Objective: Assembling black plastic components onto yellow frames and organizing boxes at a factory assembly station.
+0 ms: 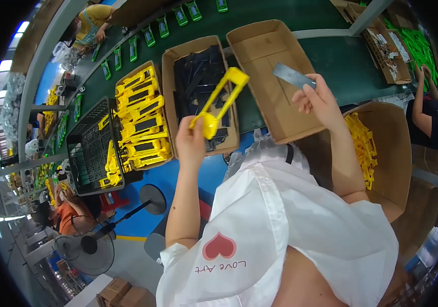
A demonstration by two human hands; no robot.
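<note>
1. Broadly, the green bench (pixel 341 66) spreads behind the plate box (pixel 169 107), the carton holding dark plates (pixel 193 77).
2. Well right of the plate box stands the tall box (pixel 395 163), with yellow parts (pixel 360 146) inside.
3. Just right of the plate box sits the tan carton (pixel 260 46); left of it, beyond a box of yellow frames (pixel 139 123), is the crate (pixel 88 153).
4. Over the plate box's near side, the left hand (pixel 190 146) pinches one end of the held frame (pixel 206 124), thumb and fingers closed on it.
5. Right of the plate box, above the tan carton, the right hand (pixel 321 102) nips the grey plate (pixel 293 75) at one end, other fingers loosely curled.
6. Held by one end, the frame could twist or drop into the plate box; its thin legs might bend if knocked against the rim.
7. Smooth-looking and gripped at its end, the grey plate could pivot or slip into the tan carton if the pinch loosens.
</note>
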